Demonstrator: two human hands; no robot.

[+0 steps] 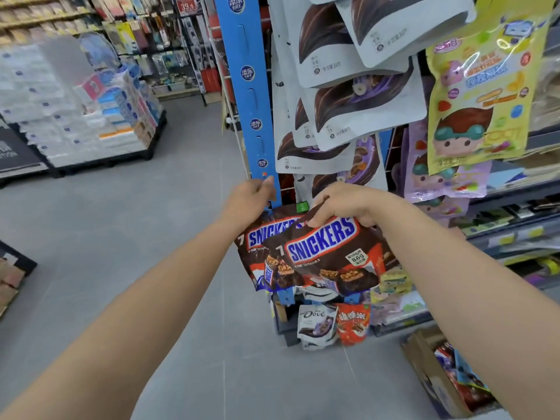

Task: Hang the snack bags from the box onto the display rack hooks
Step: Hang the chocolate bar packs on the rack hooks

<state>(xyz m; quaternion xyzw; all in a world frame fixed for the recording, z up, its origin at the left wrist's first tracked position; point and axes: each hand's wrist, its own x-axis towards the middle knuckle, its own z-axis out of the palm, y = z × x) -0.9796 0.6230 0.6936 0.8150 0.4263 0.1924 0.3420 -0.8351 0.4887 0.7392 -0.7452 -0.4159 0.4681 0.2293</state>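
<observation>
box [430, 374] cropped; hook hidden behind fingers [321, 216]

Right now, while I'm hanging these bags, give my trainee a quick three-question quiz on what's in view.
1. True or false: the right hand grips the front Snickers bag by its top edge.
2. Multiple choice: where is the cardboard box? A) on a shelf B) on the floor at lower right C) in the left hand
3. Fill in: a second Snickers bag sits ___ the front one.

Key:
1. True.
2. B; the left hand is up at the blue rack post, its fingers at the second bag's top.
3. Behind, overlapped on its right side.
</observation>
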